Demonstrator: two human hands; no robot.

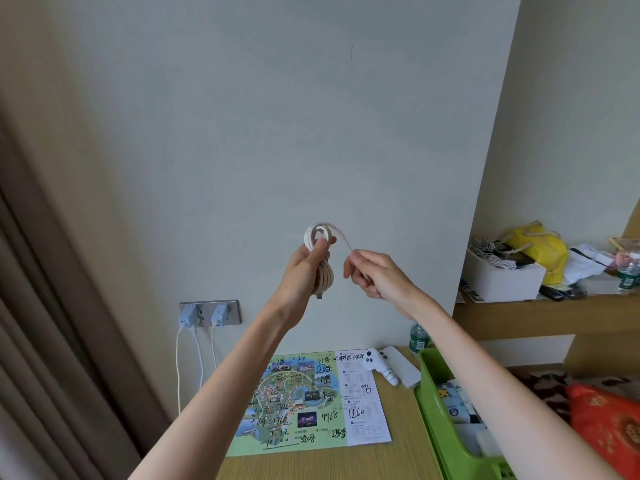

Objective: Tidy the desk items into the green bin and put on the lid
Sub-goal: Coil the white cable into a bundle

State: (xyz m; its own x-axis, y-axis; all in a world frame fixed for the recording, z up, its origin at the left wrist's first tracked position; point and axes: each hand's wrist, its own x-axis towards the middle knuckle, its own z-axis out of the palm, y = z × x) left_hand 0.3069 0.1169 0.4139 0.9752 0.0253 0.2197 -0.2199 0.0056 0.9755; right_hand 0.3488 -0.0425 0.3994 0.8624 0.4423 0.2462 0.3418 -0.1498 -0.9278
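Observation:
A coiled white cable is held up in front of the wall, well above the desk. My left hand grips the coil around its middle. My right hand pinches the cable's loose end, which arcs over from the top of the coil. The green bin stands at the desk's right edge below my right forearm, with small boxes and packets inside. On the desk lie a marked-up map sheet, a white handheld device and a white phone-like slab. No lid is in view.
A wall socket with two chargers and hanging white cables sits at lower left, beside a brown curtain. A green bottle stands behind the bin. A shelf at right holds a white box, a yellow bag and clutter. Red fabric lies far right.

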